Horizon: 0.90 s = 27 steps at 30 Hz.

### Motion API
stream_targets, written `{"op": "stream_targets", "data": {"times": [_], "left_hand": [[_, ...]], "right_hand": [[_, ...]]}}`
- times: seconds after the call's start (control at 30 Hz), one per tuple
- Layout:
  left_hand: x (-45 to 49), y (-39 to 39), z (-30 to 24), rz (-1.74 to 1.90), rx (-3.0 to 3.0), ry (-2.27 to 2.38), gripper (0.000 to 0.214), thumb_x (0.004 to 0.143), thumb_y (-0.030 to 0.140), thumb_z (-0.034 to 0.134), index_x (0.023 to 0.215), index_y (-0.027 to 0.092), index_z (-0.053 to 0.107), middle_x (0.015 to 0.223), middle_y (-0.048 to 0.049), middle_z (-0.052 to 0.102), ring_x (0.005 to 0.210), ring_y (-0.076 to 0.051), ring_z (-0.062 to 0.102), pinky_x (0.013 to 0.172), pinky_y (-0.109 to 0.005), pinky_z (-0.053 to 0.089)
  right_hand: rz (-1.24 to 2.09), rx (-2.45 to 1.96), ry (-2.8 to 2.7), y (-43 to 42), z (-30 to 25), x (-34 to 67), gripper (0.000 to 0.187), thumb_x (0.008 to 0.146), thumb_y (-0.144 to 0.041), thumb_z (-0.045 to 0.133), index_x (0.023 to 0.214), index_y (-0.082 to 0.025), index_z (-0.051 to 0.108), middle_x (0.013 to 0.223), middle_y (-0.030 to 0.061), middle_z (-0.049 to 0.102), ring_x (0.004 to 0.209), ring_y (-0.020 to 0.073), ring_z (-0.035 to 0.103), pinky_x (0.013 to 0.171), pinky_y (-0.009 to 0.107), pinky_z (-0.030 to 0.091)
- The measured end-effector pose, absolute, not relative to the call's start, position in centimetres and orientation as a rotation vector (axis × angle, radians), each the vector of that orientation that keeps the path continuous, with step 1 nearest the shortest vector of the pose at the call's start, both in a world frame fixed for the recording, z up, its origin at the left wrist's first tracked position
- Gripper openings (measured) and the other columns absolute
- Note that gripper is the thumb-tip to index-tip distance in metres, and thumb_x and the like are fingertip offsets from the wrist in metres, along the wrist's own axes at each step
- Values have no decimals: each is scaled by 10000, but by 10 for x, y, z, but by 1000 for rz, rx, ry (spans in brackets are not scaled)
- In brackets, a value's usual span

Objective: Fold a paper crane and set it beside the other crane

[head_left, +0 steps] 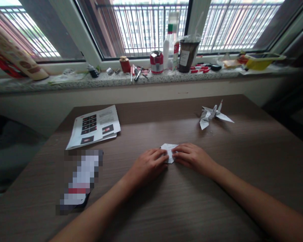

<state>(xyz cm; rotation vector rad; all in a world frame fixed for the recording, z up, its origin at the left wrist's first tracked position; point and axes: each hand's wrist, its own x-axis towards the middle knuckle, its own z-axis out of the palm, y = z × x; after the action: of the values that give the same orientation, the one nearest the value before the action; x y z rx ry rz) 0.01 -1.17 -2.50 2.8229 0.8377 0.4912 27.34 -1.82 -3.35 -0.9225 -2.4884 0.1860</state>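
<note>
A small folded piece of white paper (168,150) lies flat on the brown wooden table (217,188), near the middle. My left hand (147,164) presses on its left side with curled fingers. My right hand (192,157) presses on its right side, fingers bent and close together. Both hands cover part of the paper, so its full shape is hidden. A finished paper crane (213,115) stands farther back to the right, apart from both hands.
Printed sheets (94,127) lie at the table's back left. A blurred-out flat object (80,181) rests near the left front. The stone windowsill (116,80) holds a red can (156,62), a bottle (169,47), a dark drink cup (187,53) and a yellow bowl (260,62).
</note>
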Motion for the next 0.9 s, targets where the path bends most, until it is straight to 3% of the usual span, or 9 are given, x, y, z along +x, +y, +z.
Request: {"op": "stream_targets", "data": {"times": [0.1, 0.47, 0.7, 0.9], "left_hand": [[4, -12, -25, 488, 2826, 863, 279, 1027, 330, 628, 1280, 212, 637, 1285, -103, 673, 1148, -283, 648, 966, -464, 576], [7, -13, -25, 624, 2776, 897, 190, 1064, 266, 539, 1157, 225, 699, 1187, -83, 704, 1050, -250, 663, 894, -428, 578], [7, -16, -26, 628, 2680, 918, 135, 1009, 297, 655, 1099, 198, 677, 1221, -85, 715, 1093, -270, 676, 940, -446, 573], [7, -16, -30, 678, 2562, 953, 53, 1008, 242, 655, 1026, 208, 692, 1221, -60, 721, 1089, -256, 679, 935, -421, 564]], "right_hand": [[205, -923, -2477, -18, -34, 272, 179, 1023, -315, 632, 1149, -247, 739, 1195, 80, 757, 1095, 263, 703, 942, 467, 575], [248, -949, -2464, -21, -32, 268, 155, 1027, -337, 627, 1118, -262, 728, 1176, 70, 740, 1085, 262, 678, 926, 467, 547], [380, -1001, -2339, -24, -36, 263, 86, 1016, -283, 642, 1052, -259, 716, 1113, 61, 733, 1056, 249, 655, 911, 450, 526], [449, -1041, -2300, -28, -34, 258, 46, 1004, -243, 647, 1033, -255, 681, 1124, 59, 710, 1084, 253, 628, 941, 458, 502]]}}
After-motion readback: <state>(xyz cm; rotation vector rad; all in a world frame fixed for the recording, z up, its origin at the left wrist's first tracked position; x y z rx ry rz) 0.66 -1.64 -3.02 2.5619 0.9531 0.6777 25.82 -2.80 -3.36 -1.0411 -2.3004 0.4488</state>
